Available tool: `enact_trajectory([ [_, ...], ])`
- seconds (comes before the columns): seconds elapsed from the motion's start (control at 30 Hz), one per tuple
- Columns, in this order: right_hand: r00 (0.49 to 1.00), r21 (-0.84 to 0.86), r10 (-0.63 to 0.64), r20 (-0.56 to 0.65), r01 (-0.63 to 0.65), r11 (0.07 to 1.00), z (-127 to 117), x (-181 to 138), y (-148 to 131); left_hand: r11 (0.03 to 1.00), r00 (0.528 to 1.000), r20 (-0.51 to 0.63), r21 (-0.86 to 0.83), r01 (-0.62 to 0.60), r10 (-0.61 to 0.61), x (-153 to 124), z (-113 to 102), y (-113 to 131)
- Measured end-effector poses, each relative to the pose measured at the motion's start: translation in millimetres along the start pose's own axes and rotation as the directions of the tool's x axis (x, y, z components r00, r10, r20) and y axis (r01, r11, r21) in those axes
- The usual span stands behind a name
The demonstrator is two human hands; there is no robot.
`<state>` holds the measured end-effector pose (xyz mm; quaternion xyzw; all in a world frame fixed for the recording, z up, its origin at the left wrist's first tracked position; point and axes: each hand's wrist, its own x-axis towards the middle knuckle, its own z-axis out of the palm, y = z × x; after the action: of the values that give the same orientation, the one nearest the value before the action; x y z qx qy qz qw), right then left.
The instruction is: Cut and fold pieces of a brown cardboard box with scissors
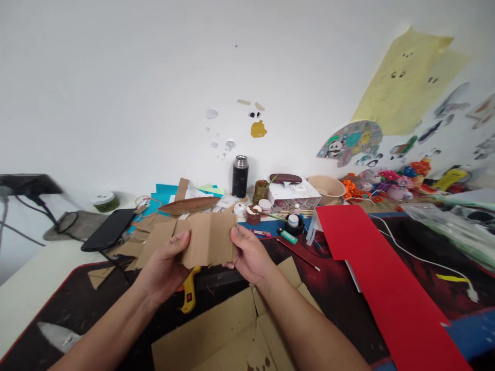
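Note:
A folded piece of brown cardboard (209,239) is held up over the desk between my two hands, with a crease running down it. My left hand (170,257) grips its left edge, thumb on the front face. On its right edge, my right hand (251,255) pinches it with the thumb in front; the other fingers are mostly hidden behind. Below, a yellow-handled tool (189,293) lies on the dark mat, partly covered. A larger opened cardboard sheet (216,335) rests under my right forearm.
A knife blade (58,336) lies at lower left. Cardboard scraps (154,237) and a black phone (108,230) sit behind my left hand. A black flask (240,178) stands by the wall. Long red card (386,288) covers the right side, near a white cable (421,263).

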<state>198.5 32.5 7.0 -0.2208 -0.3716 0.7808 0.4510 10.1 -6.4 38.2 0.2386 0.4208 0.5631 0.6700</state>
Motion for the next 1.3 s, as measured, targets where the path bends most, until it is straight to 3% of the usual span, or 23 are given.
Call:
enact_trajectory([
  [0.3,0.996,0.001,-0.015,-0.093,0.015,1.0,-6.3,3.8,-1.2,0.998,1.0,-0.024,0.055,-0.008,0.009,2.5,-2.0,0.9],
  [0.67,0.999,0.089,-0.003,-0.037,0.007,0.996,-1.8,2.9,5.2,1.0,0.998,-0.047,0.0,-0.027,0.027,11.4,-8.4,-12.5],
  [0.83,1.0,0.15,0.009,-0.027,-0.005,0.989,1.2,0.8,4.7,0.999,0.998,0.053,-0.044,-0.018,0.02,8.0,-4.5,-12.4],
  [1.07,0.997,0.091,0.013,-0.074,-0.007,0.996,-3.3,2.9,6.8,0.998,0.997,-0.056,-0.045,-0.05,0.048,5.3,1.0,-8.1],
  [1.3,0.997,0.073,0.016,-0.077,-0.01,0.997,-5.1,4.0,8.9,0.999,0.999,-0.027,-0.014,-0.036,0.036,1.1,2.6,-11.2],
])
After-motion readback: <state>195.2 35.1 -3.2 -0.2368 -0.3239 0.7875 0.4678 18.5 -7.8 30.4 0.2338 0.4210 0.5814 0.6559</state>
